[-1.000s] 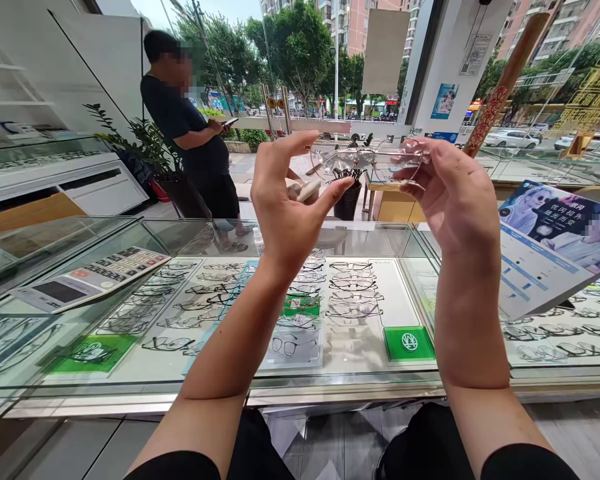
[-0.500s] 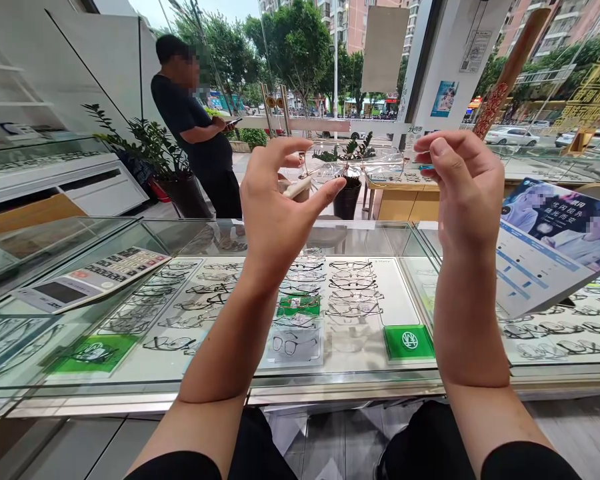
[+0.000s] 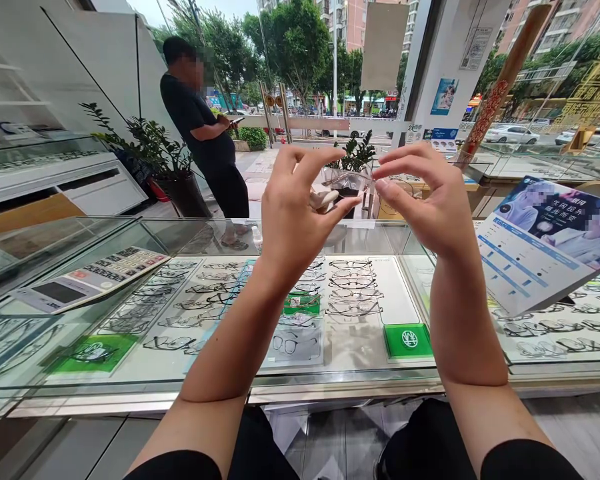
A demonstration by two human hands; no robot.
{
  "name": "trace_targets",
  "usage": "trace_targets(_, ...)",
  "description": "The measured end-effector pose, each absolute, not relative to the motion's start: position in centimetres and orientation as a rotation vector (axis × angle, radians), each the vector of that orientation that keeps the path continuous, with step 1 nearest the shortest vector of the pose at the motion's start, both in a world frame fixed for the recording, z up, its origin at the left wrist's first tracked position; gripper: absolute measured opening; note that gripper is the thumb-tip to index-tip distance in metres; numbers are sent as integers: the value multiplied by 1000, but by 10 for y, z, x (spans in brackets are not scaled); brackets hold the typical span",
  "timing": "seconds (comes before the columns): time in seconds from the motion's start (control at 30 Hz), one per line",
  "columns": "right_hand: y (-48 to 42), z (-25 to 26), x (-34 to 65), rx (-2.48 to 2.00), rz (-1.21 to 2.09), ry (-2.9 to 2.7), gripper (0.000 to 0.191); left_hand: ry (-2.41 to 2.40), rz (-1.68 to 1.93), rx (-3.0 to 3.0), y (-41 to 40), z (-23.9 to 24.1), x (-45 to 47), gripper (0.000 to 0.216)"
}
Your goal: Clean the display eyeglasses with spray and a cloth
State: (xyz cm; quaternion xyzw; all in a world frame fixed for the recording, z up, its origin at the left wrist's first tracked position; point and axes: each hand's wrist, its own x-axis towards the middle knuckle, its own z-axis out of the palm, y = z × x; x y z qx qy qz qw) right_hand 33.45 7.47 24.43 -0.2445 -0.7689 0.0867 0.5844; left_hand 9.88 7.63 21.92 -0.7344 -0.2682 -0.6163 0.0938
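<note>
A pair of thin-rimmed, clear-lensed eyeglasses [image 3: 347, 180] is held up above the display case, between both hands. My right hand [image 3: 430, 193] pinches the thin frame between thumb and fingertips near the middle. My left hand [image 3: 295, 207] is around the other end, its thumb and index finger apart beside a lens. A whitish, soft-looking piece, seemingly a folded cloth [image 3: 324, 199], is tucked in the curled fingers of my left hand. Whether those fingers also touch the frame is hidden.
Below the hands lies a glass display case [image 3: 355, 380] with rows of eyeglasses. A large calculator [image 3: 95, 280] rests on it at left, a printed board [image 3: 545, 247] stands at right. Beyond, a person [image 3: 200, 127] stands by a potted plant [image 3: 175, 180].
My right hand has moved left and closed on the eyeglasses' frame. My left hand has shifted slightly right, and the eyeglasses look turned. The person beyond has shifted slightly right in view.
</note>
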Motion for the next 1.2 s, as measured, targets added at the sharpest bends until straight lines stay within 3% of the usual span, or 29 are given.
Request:
trace_targets(0.2, 75, 243, 333, -560, 182, -1783, 14, -771, -1891, -2154, 82, 218, 107, 51)
trace_targets(0.83, 80, 243, 337, -536, 231, -1802, 14, -656, -1981, -2292, 96, 212, 112, 64)
trace_targets(1.2, 98, 235, 341, -514, 718, -1771, 13, -642, -1933, -2423, 99, 213, 105, 67)
